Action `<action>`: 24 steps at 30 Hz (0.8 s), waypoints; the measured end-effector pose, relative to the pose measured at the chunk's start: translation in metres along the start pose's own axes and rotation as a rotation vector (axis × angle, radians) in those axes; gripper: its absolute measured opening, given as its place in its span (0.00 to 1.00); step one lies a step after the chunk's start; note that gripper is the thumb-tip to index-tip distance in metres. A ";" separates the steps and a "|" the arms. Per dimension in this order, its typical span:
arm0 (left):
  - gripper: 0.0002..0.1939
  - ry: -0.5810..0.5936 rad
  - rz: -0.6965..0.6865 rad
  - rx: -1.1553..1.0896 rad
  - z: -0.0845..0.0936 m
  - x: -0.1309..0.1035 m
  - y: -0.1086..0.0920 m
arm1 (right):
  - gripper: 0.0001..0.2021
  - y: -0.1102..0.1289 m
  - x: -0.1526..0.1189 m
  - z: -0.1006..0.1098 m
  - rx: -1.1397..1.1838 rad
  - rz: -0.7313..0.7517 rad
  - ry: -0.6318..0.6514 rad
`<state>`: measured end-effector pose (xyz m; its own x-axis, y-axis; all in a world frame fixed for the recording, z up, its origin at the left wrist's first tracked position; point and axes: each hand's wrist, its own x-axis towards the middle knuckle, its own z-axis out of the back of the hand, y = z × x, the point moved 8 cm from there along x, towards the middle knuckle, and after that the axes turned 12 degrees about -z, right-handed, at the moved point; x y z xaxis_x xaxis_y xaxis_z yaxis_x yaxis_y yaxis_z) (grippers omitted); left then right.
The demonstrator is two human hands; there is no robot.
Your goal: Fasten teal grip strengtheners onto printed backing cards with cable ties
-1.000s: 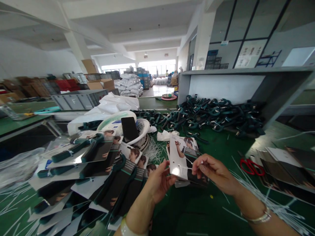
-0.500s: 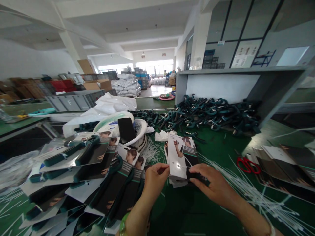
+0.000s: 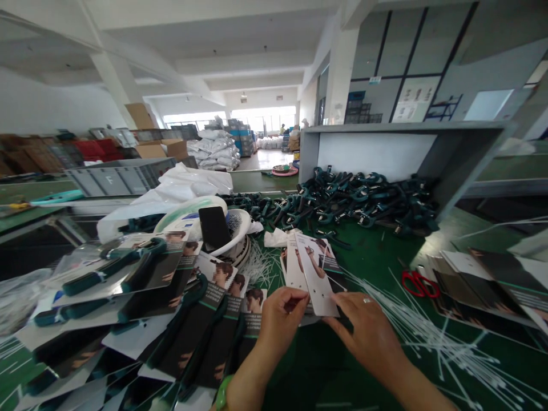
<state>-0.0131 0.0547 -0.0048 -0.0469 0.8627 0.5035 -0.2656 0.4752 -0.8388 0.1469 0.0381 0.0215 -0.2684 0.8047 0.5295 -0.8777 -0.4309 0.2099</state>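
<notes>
My right hand point(image 3: 363, 319) pinches the lower right edge of a printed card point(image 3: 315, 279), which is tilted up over a stack of similar cards point(image 3: 295, 268). The card shows small holes near its lower end. At the stack's lower left, my left hand point(image 3: 285, 311) has its thumb and fingertips pressed together beside the card; whether they grip anything is too small to tell. A green bangle point(image 3: 222, 393) is on the left wrist. Loose white cable ties point(image 3: 454, 357) lie right of my right hand.
Carded tools point(image 3: 141, 268) are heaped at the left, beside a white basket with a phone point(image 3: 214, 227). Dark green hand grips point(image 3: 355, 200) spill from a grey bin point(image 3: 462, 154). Red scissors point(image 3: 419, 283) and more cards point(image 3: 479, 285) lie right.
The top card has turned and lifted off the stack in my right hand, and the dark handle that was under that hand no longer shows. My left hand has moved slightly right; the view has shifted.
</notes>
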 end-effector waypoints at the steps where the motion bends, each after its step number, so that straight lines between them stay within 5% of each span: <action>1: 0.05 -0.009 -0.001 -0.018 -0.002 0.000 -0.001 | 0.13 0.001 -0.001 -0.001 -0.017 0.005 -0.018; 4: 0.06 -0.076 0.082 -0.175 -0.009 0.001 0.003 | 0.13 0.003 -0.003 0.000 -0.029 0.011 -0.092; 8: 0.25 -0.142 0.371 -0.584 -0.033 -0.006 0.018 | 0.13 0.000 -0.004 0.008 0.006 0.031 -0.170; 11: 0.23 -0.124 0.543 -0.778 -0.055 -0.012 0.019 | 0.13 -0.003 -0.002 0.019 0.045 0.049 -0.223; 20: 0.17 -0.250 0.470 -1.045 -0.082 0.009 0.008 | 0.12 -0.011 0.003 0.034 0.138 0.004 -0.248; 24: 0.13 -0.276 0.341 -0.986 -0.076 0.017 0.002 | 0.13 -0.019 0.003 0.033 0.135 -0.008 -0.238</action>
<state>0.0587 0.0834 -0.0137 -0.2195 0.9659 0.1376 0.6892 0.2534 -0.6788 0.1761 0.0351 0.0458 -0.1468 0.6969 0.7020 -0.8140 -0.4883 0.3145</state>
